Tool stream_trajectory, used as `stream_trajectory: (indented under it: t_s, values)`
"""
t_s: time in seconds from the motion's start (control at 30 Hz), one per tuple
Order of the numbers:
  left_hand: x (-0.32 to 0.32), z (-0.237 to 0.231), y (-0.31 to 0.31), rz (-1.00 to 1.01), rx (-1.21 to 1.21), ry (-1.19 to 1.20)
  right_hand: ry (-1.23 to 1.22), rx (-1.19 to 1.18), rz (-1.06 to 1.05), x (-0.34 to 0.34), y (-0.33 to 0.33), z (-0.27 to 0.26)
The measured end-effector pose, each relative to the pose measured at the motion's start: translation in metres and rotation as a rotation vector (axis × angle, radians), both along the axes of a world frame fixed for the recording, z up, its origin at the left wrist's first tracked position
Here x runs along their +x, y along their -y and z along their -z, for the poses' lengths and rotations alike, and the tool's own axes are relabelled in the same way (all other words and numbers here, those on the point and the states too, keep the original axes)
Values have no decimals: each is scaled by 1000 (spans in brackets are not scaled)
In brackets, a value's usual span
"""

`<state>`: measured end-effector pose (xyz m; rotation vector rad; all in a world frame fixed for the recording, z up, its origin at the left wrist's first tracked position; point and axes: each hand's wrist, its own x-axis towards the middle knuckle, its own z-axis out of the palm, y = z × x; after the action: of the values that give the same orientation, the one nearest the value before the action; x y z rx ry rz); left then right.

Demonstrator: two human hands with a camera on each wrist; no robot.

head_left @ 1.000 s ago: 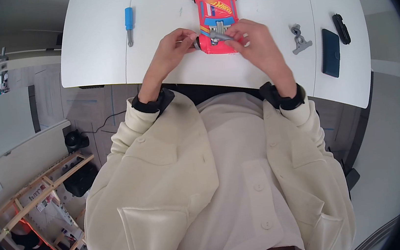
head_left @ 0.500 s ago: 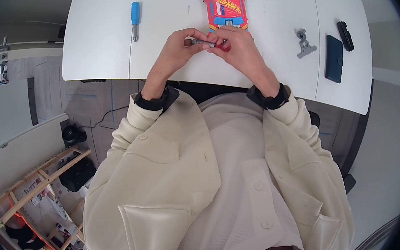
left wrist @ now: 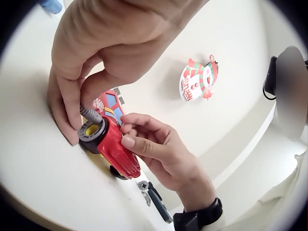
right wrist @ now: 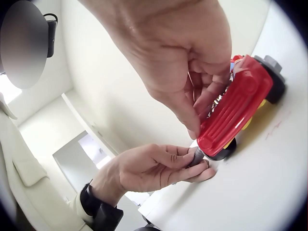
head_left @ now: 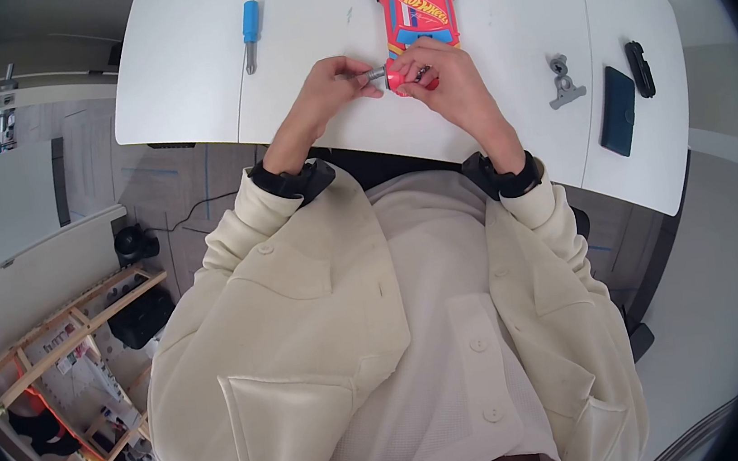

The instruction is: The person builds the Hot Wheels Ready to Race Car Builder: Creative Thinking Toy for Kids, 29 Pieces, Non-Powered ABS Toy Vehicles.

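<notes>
A red toy car (head_left: pixel 418 20) with yellow lettering and blue panels lies on the white table. At its near left corner my left hand (head_left: pixel 326 90) pinches a grey threaded plastic bolt (left wrist: pixel 90 114). The bolt's end sits against the wheel (left wrist: pixel 86 137), which has a black tyre and a yellow centre; how far it is inside I cannot tell. On the other side my right hand (head_left: pixel 449 74) grips the car's near end by its upper edge. Ridged red bodywork (right wrist: pixel 240 103) shows below those fingers in the right wrist view.
A blue-handled screwdriver (head_left: pixel 250 25) lies left of the car. Grey plastic parts (head_left: pixel 565 85), a dark blue flat case (head_left: pixel 616 109) and a slim black object (head_left: pixel 639 69) lie to the right. A snowman decoration (left wrist: pixel 198 79) shows on the wall.
The grey bolt was in my right hand over the car, then between both hands. Now my left hand has it at the wheel, and my right hand holds the car's end.
</notes>
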<state>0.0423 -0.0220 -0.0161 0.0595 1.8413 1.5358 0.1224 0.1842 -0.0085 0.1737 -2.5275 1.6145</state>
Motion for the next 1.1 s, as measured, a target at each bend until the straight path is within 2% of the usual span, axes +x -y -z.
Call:
stream_trajectory:
  t_s: [0.13,0.23,0.3,0.33,0.4,0.53,0.57,0.63,0.77,0.83,0.9,1.03,1.1]
  values:
    - [3,1,-1,12,-28,-6,12,-7,-4,1,-2,-1]
    - [1,3,0,91,-66,-91,38,-42,-12,1,-3,-2]
    - [-2,2,-1,186,-221,-319,26,-45,-13,2,-5,-3]
    - [-2,5,-2,190,-224,-321,13,-46,-15,2,-6,-3]
    - [-1,14,-4,165,-83,-313,20,-68,-12,2,-6,-3]
    - [-3,14,-10,176,-132,-253,23,-65,4,6,-15,-9]
    - [-2,17,-10,147,-82,-241,22,-68,10,7,-20,-10]
    - [-2,16,-13,115,-35,-228,-98,167,312,9,-32,-8]
    - [-6,15,-16,178,-139,-155,11,320,374,14,-33,21]
    - [-7,16,-19,205,-143,-143,12,418,308,13,-36,27]
    - [3,15,-20,230,-36,-618,51,402,303,12,-40,25]
    - [-1,2,-11,268,-184,-572,137,406,303,13,-40,25]
    - [-10,-7,-14,212,-130,-40,128,412,307,14,-40,25]
